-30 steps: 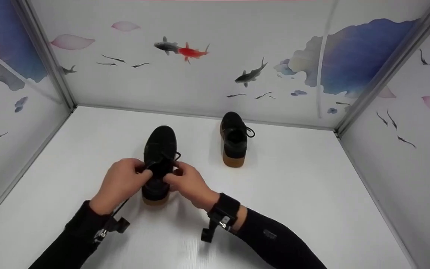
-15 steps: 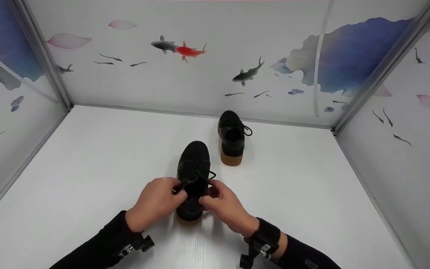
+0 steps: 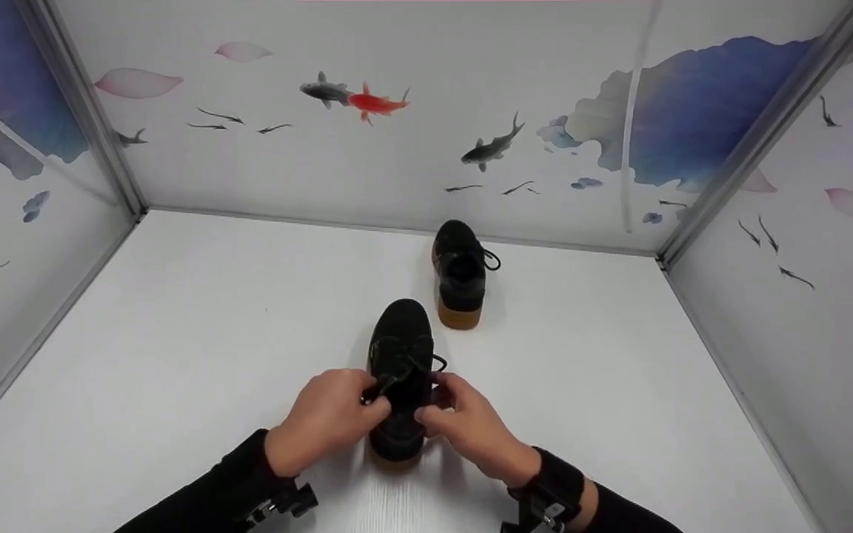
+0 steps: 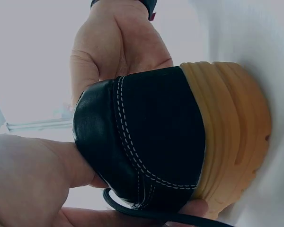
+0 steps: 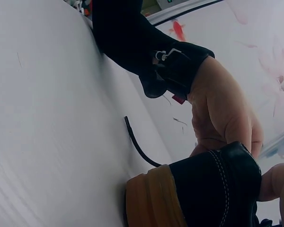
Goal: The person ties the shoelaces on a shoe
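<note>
A black lace-up shoe (image 3: pixel 401 326) with a tan sole (image 4: pixel 229 135) stands toe away from me on the white surface. My left hand (image 3: pixel 334 411) grips its left side, thumb at the opening and fingers outside. Opposite it, my right hand (image 3: pixel 467 422) holds the right side the same way, its thumb (image 5: pixel 274 182) at the collar in the right wrist view. White double stitching runs across the heel (image 4: pixel 156 127) in the left wrist view. A dark lace (image 5: pixel 141 151) trails loose beside the shoe. The shoe's inside is mostly too dark to make out.
A second black shoe (image 3: pixel 460 270) with the same tan sole stands farther back, slightly right, near the rear wall (image 3: pixel 367 178). White panels painted with fish and petals close off the back and both sides. The white tabletop (image 3: pixel 197 318) spreads around both shoes.
Both hands have brought the nearer shoe to the right and toward me, keeping their grip on its sides. Most of this shift came in the first half second. The farther shoe stayed put.
</note>
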`<action>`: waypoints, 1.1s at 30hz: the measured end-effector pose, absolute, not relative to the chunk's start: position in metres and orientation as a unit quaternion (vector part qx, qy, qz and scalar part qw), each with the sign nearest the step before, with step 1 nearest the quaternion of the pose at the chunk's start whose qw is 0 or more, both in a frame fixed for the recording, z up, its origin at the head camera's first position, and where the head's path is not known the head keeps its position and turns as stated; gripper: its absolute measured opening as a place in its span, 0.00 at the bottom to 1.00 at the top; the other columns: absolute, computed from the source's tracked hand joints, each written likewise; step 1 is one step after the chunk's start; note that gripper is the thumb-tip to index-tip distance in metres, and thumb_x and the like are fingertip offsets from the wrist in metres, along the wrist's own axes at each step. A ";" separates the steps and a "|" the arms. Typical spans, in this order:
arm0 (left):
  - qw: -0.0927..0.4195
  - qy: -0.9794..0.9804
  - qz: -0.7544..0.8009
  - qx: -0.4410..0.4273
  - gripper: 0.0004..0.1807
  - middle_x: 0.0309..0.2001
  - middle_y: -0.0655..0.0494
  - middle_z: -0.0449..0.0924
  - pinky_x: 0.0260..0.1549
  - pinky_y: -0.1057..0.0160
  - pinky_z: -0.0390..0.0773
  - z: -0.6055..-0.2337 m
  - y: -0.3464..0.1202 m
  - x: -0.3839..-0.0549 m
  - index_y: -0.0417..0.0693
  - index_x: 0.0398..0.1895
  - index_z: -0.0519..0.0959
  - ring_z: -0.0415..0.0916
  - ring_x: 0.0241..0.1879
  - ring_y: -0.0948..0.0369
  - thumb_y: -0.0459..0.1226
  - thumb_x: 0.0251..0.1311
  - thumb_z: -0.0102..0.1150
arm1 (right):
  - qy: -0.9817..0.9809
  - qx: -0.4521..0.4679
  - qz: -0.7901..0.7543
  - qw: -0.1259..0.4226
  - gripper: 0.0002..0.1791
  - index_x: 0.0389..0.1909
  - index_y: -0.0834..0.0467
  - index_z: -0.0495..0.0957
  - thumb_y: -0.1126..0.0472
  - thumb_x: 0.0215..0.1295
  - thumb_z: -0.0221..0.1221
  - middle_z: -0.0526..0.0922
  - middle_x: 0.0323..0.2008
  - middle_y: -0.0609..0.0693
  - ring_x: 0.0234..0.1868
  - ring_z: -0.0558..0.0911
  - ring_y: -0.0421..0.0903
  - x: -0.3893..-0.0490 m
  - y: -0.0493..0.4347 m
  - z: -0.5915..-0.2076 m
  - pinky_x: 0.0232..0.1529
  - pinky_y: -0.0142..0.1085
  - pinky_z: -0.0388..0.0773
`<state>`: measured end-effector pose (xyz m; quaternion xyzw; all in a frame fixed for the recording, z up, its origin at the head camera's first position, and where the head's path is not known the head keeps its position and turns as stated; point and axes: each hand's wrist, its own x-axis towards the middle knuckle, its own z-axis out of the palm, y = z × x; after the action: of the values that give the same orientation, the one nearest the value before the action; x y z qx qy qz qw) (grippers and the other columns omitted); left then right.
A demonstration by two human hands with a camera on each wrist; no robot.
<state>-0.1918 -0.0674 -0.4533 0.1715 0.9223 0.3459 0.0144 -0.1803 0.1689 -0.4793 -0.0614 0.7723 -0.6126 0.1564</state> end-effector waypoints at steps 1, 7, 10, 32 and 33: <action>0.013 0.922 0.346 0.174 0.13 0.20 0.64 0.70 0.24 0.61 0.67 -0.454 -0.067 -0.191 0.52 0.20 0.76 0.68 0.23 0.61 0.37 0.60 0.66 | 0.772 -0.060 -0.613 0.158 0.40 0.78 0.71 0.66 0.60 0.68 0.65 0.82 0.56 0.61 0.54 0.83 0.51 -0.179 0.169 -0.479 0.49 0.42 0.89; -0.001 0.917 0.349 0.195 0.15 0.19 0.65 0.67 0.22 0.62 0.65 -0.453 -0.066 -0.184 0.53 0.18 0.73 0.66 0.22 0.62 0.37 0.59 0.66 | 0.770 -0.061 -0.615 0.162 0.40 0.78 0.71 0.66 0.61 0.68 0.65 0.81 0.54 0.59 0.53 0.83 0.50 -0.173 0.172 -0.478 0.50 0.43 0.89; 0.003 0.917 0.346 0.200 0.16 0.18 0.65 0.67 0.22 0.62 0.65 -0.451 -0.066 -0.181 0.53 0.18 0.72 0.65 0.21 0.63 0.37 0.60 0.67 | 0.772 -0.072 -0.612 0.155 0.38 0.76 0.70 0.68 0.62 0.68 0.65 0.82 0.51 0.58 0.51 0.83 0.49 -0.170 0.173 -0.478 0.49 0.44 0.90; 0.028 0.919 0.345 0.186 0.18 0.21 0.67 0.77 0.23 0.59 0.72 -0.458 -0.079 -0.199 0.54 0.25 0.84 0.73 0.21 0.64 0.52 0.68 0.74 | 0.808 -0.093 -0.578 0.064 0.22 0.51 0.64 0.78 0.50 0.74 0.74 0.85 0.38 0.56 0.34 0.86 0.50 -0.201 0.190 -0.503 0.32 0.37 0.84; 0.036 0.917 0.353 0.183 0.19 0.22 0.67 0.78 0.24 0.59 0.73 -0.459 -0.080 -0.200 0.54 0.25 0.84 0.74 0.22 0.64 0.53 0.68 0.74 | 0.804 -0.092 -0.585 0.057 0.25 0.53 0.64 0.77 0.51 0.73 0.75 0.84 0.42 0.58 0.36 0.86 0.51 -0.203 0.190 -0.505 0.32 0.38 0.85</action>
<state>-0.2002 -0.0801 -0.4595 0.1830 0.9169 0.3529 0.0359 -0.2028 0.1901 -0.5050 -0.0916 0.8035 -0.5855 0.0566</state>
